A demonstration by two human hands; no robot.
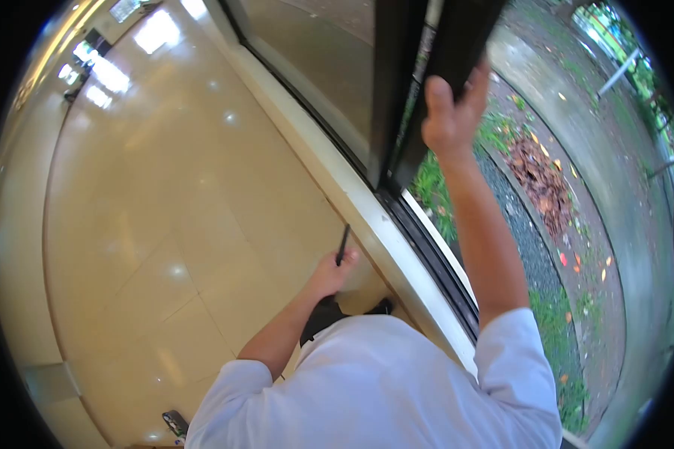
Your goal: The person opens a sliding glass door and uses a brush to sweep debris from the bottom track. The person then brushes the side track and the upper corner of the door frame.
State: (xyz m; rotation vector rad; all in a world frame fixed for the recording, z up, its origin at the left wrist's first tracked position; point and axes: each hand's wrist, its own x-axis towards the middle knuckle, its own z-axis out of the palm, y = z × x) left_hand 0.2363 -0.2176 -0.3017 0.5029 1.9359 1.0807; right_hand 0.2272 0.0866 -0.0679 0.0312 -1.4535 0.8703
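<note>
My left hand [335, 271] is closed around a thin black stick-like tool [343, 245], which points up and away over the tiled floor, beside the white sill. Stretched out past the window opening, my right hand [457, 112] lies against the outer side of the dark window frame [412, 90], its thumb raised and some fingertips hidden behind the frame. Light lettering runs along that frame. Below it, the black sliding track [434, 262] runs diagonally along the white sill [374, 224].
Glossy beige floor [180, 209] spreads out on the left. A small dark object [175, 423] lies at the lower left. Outside on the right are grass, gravel [535, 254], a heap of brown leaves [539, 179] and a wet path [614, 187]. Glass [322, 67] stands beyond the sill.
</note>
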